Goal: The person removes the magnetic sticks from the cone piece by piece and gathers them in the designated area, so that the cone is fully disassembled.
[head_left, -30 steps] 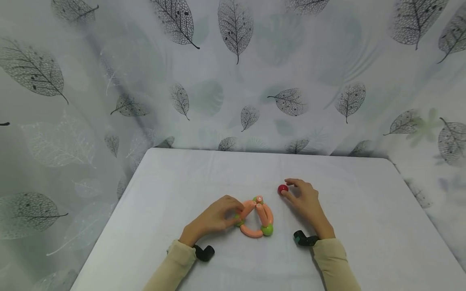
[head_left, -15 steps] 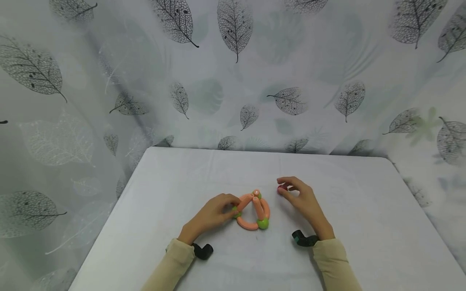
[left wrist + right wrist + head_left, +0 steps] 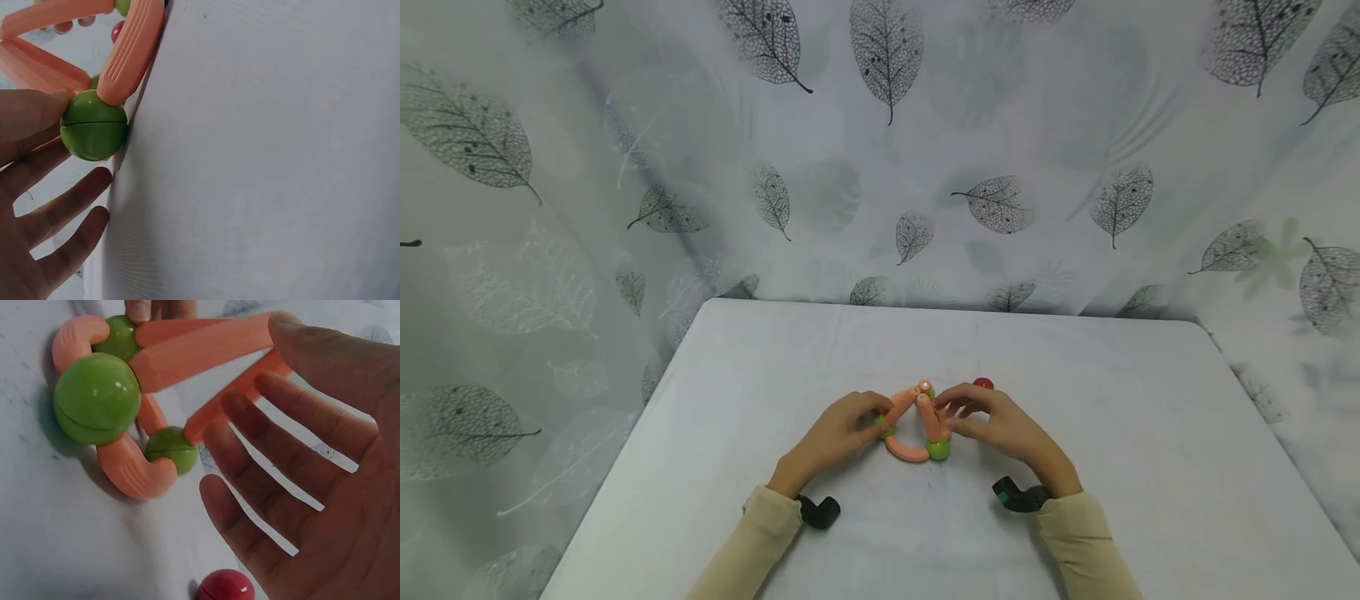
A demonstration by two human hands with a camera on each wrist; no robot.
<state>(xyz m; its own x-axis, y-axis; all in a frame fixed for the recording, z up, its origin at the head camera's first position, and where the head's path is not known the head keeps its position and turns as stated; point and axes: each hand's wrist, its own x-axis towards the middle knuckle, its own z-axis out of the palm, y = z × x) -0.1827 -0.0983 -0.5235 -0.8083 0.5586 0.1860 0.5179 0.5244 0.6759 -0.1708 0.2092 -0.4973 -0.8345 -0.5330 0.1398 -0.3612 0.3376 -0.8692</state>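
Note:
A toy frame of orange magnetic sticks point(image 3: 206, 353) and green balls point(image 3: 97, 397) stands on the table, its curved sticks forming a ring at the base. Straight sticks lean together toward a peak. My left hand point(image 3: 846, 429) pinches the green ball point(image 3: 94, 125) at the left corner between thumb and forefinger, other fingers spread. At the frame's right side, my right hand point(image 3: 996, 425) has its thumb on one straight stick near the peak and its forefinger against another, the remaining fingers loosely extended. Just behind the right hand lies a red ball point(image 3: 982, 383), touched by neither hand.
White cloth covers the table point(image 3: 1150, 417), whose far edge meets a leaf-patterned curtain point(image 3: 880, 167). A black device sits at each wrist, the left one point(image 3: 820, 511) and the right one point(image 3: 1018, 493) both close over the cloth.
My right hand has let go of the red ball and moved left onto the frame's straight sticks. The frame has shifted slightly away and left, with my left hand still at its left ball.

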